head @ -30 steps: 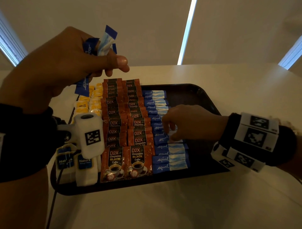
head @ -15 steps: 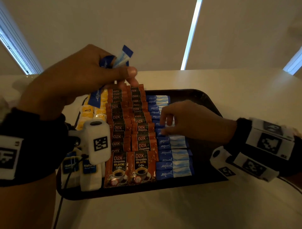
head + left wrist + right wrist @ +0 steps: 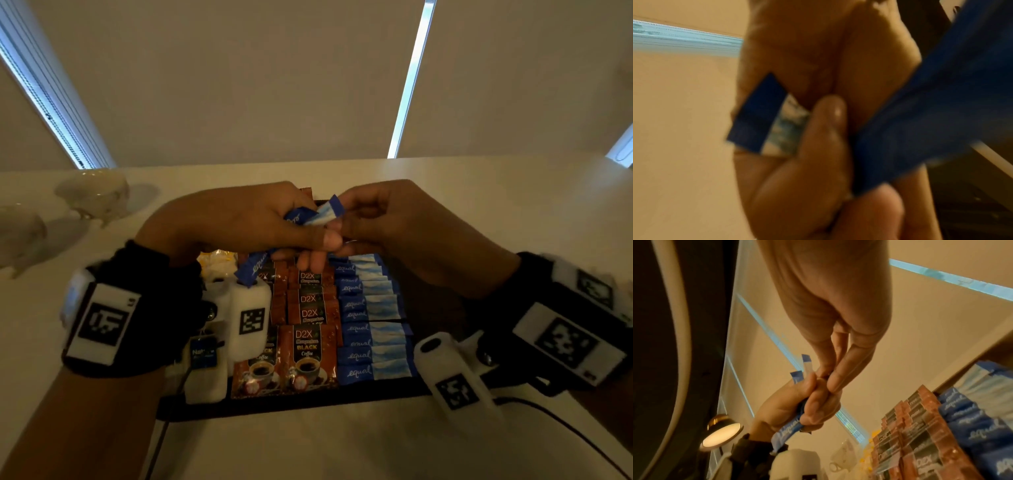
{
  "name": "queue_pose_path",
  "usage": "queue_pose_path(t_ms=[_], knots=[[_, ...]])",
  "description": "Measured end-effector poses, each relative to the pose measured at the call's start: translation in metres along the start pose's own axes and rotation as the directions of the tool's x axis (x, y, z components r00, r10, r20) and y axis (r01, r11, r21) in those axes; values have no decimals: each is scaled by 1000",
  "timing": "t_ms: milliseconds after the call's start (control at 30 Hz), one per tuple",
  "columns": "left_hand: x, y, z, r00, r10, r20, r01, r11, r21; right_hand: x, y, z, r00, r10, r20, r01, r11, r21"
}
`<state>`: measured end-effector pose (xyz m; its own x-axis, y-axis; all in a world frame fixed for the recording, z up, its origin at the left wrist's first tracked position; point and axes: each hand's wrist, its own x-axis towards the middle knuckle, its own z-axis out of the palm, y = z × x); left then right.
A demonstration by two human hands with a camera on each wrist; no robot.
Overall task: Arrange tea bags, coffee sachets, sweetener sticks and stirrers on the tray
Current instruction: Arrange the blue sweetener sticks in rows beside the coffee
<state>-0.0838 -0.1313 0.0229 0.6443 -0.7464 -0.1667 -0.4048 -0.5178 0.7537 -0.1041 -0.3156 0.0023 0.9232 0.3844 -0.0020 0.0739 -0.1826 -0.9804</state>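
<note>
Left hand (image 3: 239,222) clenched round sweetener sticks (image 3: 305,216) | right hand (image 3: 404,233) fingertips pinched one stick's end (both above the tray (image 3: 274,407)) | coffee sachets (image 3: 308,356) in rows below

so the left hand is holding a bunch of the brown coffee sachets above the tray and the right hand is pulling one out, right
Not quite: the left hand holds blue sweetener sticks, not coffee sachets, which lie on the tray. The head view shows it. The right hand does reach for one.
</note>
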Motion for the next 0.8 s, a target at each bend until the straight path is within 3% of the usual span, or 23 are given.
queue_pose_path(t_ms=[100,233,333,400,667,800], knots=[[-2,0,-2,1000,3,5,-3,999,-32,-3,2,-3,998,16,-54,-12,998,64],[-6,-4,-7,989,-53,-137,43,996,-73,-7,4,-10,979,-8,-203,12,1000,19],[-6,-9,-13,928,-140,-344,93,984,-151,-10,6,-17,963,-13,-270,6,1000,-28],[-6,-12,-17,892,-185,-412,123,977,-172,-12,7,-21,956,-13,-293,3,999,-35],[3,-3,0,950,-102,-296,66,989,-129,-14,3,-27,956,-82,-281,40,988,-151],[9,-1,6,945,-132,-298,109,990,-90,-15,-3,-24,961,-126,-244,76,976,-204]])
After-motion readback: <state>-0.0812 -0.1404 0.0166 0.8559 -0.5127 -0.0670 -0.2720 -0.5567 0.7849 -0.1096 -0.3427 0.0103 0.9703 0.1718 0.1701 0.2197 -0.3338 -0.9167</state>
